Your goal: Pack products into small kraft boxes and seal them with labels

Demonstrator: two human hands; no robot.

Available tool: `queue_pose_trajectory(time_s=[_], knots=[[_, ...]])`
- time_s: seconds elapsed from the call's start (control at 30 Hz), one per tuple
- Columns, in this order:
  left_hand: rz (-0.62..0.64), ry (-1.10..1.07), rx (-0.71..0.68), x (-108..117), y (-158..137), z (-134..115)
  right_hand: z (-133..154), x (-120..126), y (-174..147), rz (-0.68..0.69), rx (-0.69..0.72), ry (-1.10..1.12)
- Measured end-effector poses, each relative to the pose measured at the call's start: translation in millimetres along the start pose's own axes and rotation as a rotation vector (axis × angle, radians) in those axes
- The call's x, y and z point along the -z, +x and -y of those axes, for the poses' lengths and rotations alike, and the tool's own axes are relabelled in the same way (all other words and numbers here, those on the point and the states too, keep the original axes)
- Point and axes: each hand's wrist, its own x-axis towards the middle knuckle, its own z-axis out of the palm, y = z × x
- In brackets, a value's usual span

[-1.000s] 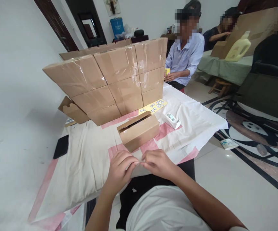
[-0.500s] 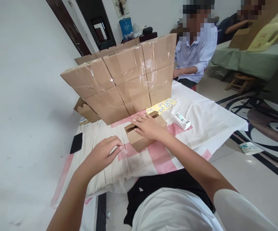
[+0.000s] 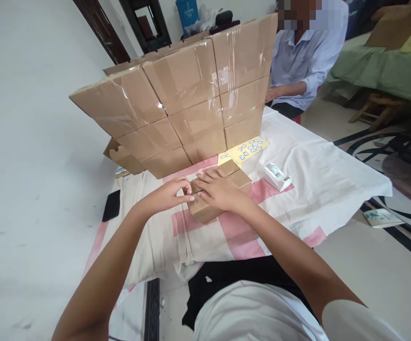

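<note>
A small cardboard box (image 3: pixel 205 210) sits on the cloth in front of me, its top flaps now lying nearly flat. My right hand (image 3: pixel 218 189) rests open across the top, fingers spread over the flaps. At the box's left end is my left hand (image 3: pixel 175 193), thumb and fingers curled together against the edge. Whatever those fingertips pinch is too small to make out. To the right of the box stands a white tape dispenser (image 3: pixel 276 177).
A tall wall of taped cardboard boxes (image 3: pixel 194 109) rises behind the small box. Beside it lies a yellow sheet with small stickers (image 3: pixel 250 149). A black phone (image 3: pixel 112 206) is at the left table edge. Another person (image 3: pixel 305 71) sits beyond the table's far right side.
My left hand has moved right and up to the box's left end. The top flaps, raised with a gap before, have come down under my right hand. The view has shifted slightly.
</note>
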Motion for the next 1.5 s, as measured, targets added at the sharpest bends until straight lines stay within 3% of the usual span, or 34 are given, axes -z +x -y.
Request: queue_pose_trajectory(time_s=[0.27, 0.4, 0.63, 0.7, 0.8, 0.87, 0.97, 1.13, 1.33, 1.5], knots=[[-0.046, -0.018, 0.049, -7, 10, 5, 0, -1, -1, -0.036, -0.009, 0.041], [-0.042, -0.039, 0.146, -10, 16, 12, -2, -4, 0, -0.042, -0.013, 0.038], [-0.116, 0.229, 0.314, -6, 17, 9, -3, -5, -2, -0.038, -0.015, 0.082], [-0.062, 0.153, 0.308, -4, 19, 12, -4, -5, -2, -0.064, -0.015, 0.088], [0.092, -0.140, 0.260, -6, 21, 20, -4, -5, -3, -0.090, -0.015, 0.092], [0.128, -0.331, 0.284, -11, 21, 26, -4, -4, -5, -0.086, -0.005, 0.100], [0.077, -0.481, 0.349, -22, 19, 31, -4, -1, -8, -0.058, 0.078, 0.109], [-0.013, -0.589, 0.325, -34, 18, 29, -5, 4, -15, 0.006, 0.224, 0.118], [-0.074, -0.607, 0.336, -40, 18, 31, -6, 6, -15, 0.036, 0.218, 0.191], [-0.107, -0.645, 0.312, -45, 20, 36, -3, 3, -16, 0.051, 0.216, 0.113]])
